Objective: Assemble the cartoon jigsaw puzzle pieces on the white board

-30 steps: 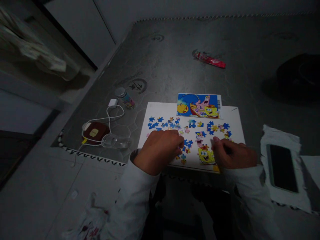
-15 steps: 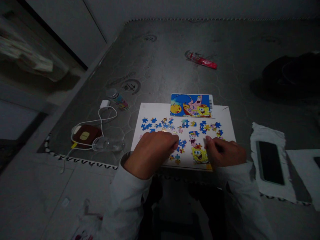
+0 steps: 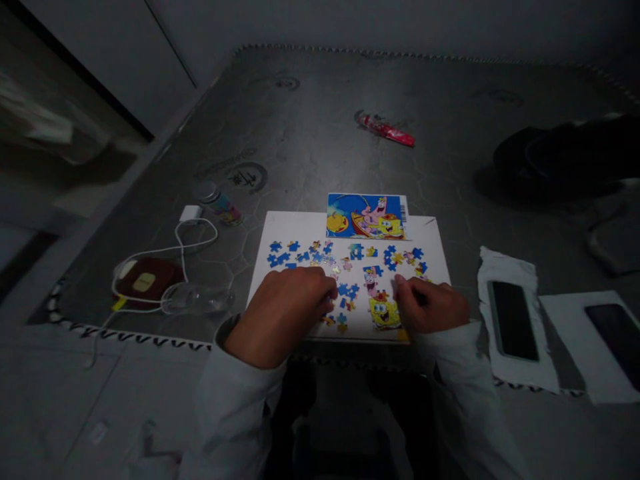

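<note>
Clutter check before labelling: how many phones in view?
2. One phone lies on a wrinkled white sheet right of the puzzle board; the second phone lies on another white sheet at the right edge. Others could be hidden.

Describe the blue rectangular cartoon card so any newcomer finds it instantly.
On the grey patterned table lies a white rectangular board. The blue rectangular cartoon card overlaps its far edge. Unlike the small multicoloured jigsaw pieces, it is uncut, with a barcode.

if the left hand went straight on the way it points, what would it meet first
Likely the blue puzzle pieces just beyond the left hand, though its height above them is unclear.
</note>
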`<state>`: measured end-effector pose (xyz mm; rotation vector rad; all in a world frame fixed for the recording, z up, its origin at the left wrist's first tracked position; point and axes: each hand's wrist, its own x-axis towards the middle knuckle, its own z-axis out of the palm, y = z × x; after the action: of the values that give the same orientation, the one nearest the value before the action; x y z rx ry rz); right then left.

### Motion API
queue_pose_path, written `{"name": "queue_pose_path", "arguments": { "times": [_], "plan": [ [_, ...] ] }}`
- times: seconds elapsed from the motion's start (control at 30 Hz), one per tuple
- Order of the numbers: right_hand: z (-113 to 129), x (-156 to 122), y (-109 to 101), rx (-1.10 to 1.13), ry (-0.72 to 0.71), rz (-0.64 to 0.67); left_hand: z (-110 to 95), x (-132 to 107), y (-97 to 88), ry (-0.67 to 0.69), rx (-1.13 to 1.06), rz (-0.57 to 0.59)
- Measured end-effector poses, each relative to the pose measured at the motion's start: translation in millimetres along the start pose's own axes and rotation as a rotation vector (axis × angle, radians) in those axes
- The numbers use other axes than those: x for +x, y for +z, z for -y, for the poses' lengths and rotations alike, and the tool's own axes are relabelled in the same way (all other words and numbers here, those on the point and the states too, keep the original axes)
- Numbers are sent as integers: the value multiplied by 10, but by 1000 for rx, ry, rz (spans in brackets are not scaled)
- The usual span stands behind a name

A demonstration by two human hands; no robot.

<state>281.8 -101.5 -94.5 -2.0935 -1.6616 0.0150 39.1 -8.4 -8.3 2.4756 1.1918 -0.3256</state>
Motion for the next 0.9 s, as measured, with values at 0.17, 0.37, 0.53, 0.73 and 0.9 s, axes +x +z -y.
{"name": "queue_pose_path", "arguments": {
  "times": [0.17,0.37,0.53,0.73,0.9],
  "plan": [
    [7,1,-1,14,-31,-21,29,9,52,15,-11,-29],
    [80,-7,-93,190,118,-192,9,8,45,5,-51,-26],
    [84,-17,-116,249,354,-308,-20,-6,5,-1,-49,-8],
    [99,-13,-96,228,435,-373,-39,0,-7,-24,-33,18],
    [77,5,-95,209,396,-355,-76,-22,-42,-44,-2,18]
  ]
}}
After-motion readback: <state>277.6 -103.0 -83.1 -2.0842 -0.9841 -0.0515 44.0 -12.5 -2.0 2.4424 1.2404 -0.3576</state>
